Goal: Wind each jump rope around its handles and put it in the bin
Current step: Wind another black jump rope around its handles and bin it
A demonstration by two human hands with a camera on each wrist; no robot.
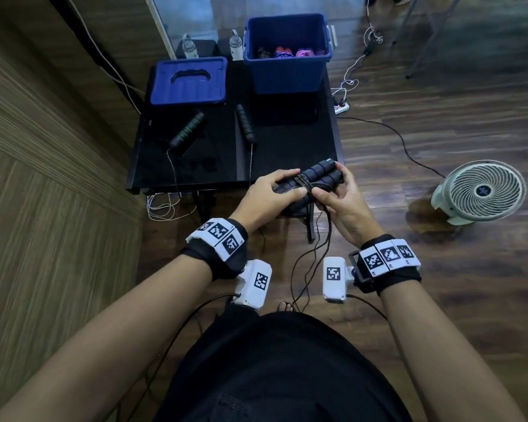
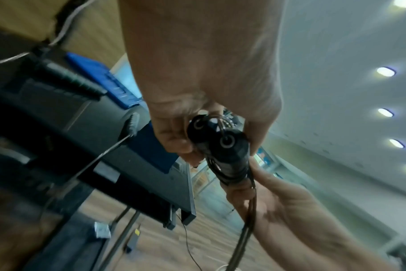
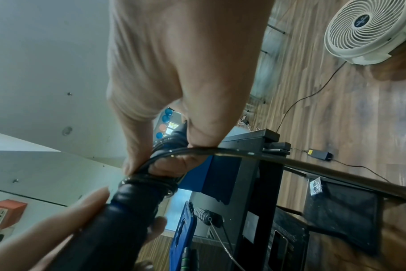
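My left hand [image 1: 282, 185] grips a pair of black jump-rope handles with blue rings [image 1: 316, 178], held side by side over the table's near right corner. Several turns of black rope [image 1: 304, 182] are wound around their middle. My right hand [image 1: 326, 194] pinches the rope right beside the coils; the loose rope [image 1: 316, 245] hangs toward the floor. The left wrist view shows the handle ends [image 2: 220, 141]. In the right wrist view the rope [image 3: 290, 161] runs taut from my fingers [image 3: 174, 163]. The open blue bin [image 1: 287, 77] stands at the table's far side, holding wound ropes [image 1: 287, 52].
A second rope lies unwound on the black table [image 1: 287, 144], with a green-ringed handle [image 1: 188, 129] and a black handle [image 1: 245, 123]. The blue lid [image 1: 189, 80] lies at the far left. A white fan [image 1: 482, 190] and a power strip [image 1: 342, 108] sit on the floor to the right.
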